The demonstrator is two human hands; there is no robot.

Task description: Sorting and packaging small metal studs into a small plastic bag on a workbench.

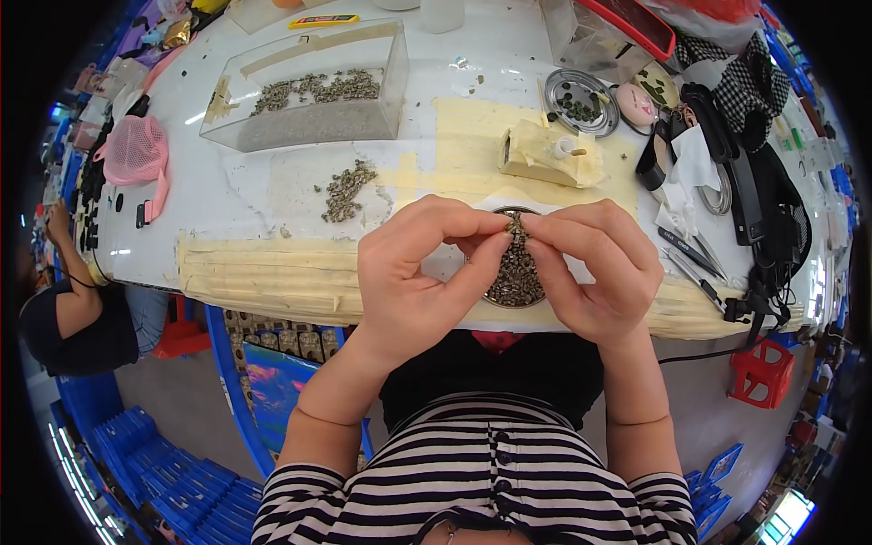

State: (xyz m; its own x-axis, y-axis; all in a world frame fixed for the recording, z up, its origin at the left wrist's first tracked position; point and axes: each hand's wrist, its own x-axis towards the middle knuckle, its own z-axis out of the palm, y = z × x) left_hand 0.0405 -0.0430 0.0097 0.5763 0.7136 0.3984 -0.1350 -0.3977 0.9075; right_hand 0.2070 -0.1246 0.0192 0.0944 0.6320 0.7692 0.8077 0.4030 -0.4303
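Observation:
Over a round metal dish (518, 306) filled with small metal parts (514, 280), my two hands meet with their fingertips close together. My left hand (422, 272) is closed in a pinch of thumb and forefinger at the dish's far side. My right hand (601, 265) pinches in the same way from the other side. Whatever lies between the fingertips is too small to make out against the metal parts. A loose pile of similar metal parts (346, 192) lies on the table to the left of my hands.
A clear plastic box (313, 130) with more metal parts stands far left. Beyond my right hand is a tape-wrapped block (551, 154), then a round tray (579, 102) with dark pieces. Tweezers (695, 247) and black straps (740, 173) lie right. Another person (86, 309) sits left.

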